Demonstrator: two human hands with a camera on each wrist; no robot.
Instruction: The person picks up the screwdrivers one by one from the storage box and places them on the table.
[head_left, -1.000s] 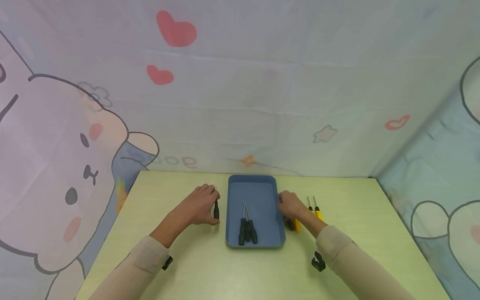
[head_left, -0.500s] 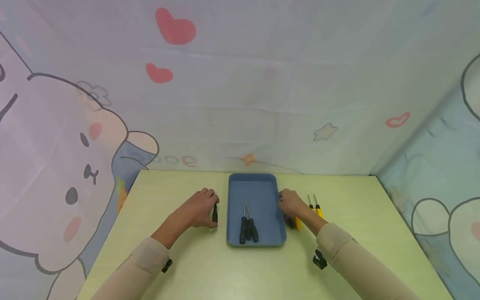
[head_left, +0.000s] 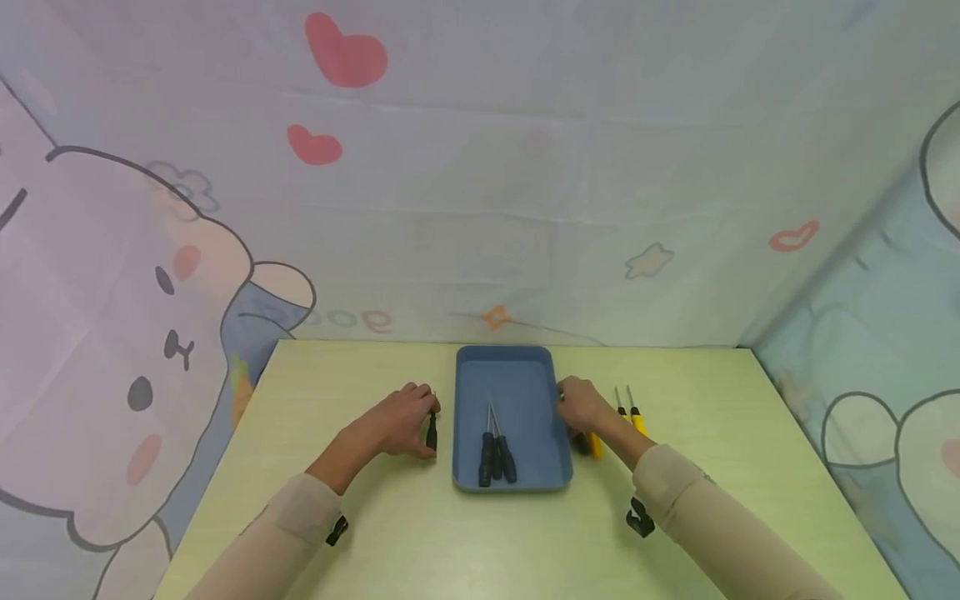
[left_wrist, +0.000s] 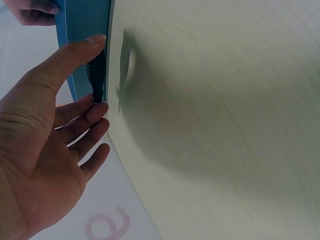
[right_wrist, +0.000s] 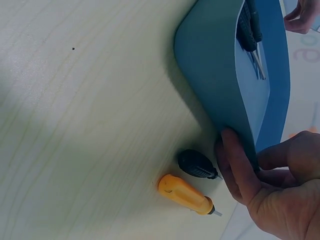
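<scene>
Left hand [head_left: 401, 421] has dipped slightly, fingers pinching a screwdriver [head_left: 431, 434] just left of the tray [head_left: 512, 375], parallel; right hand [head_left: 586, 406] pinches the tray's right edge.

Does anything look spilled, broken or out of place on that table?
Nothing looks spilled or broken. Only slightly untidy: the three black screwdrivers in the blue tray lie fanned, handles splayed, rather than neatly parallel.

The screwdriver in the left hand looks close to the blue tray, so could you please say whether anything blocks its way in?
Only the left rim of the tray stands between the screwdriver in the left hand and the inside; nothing else visible does.
</scene>
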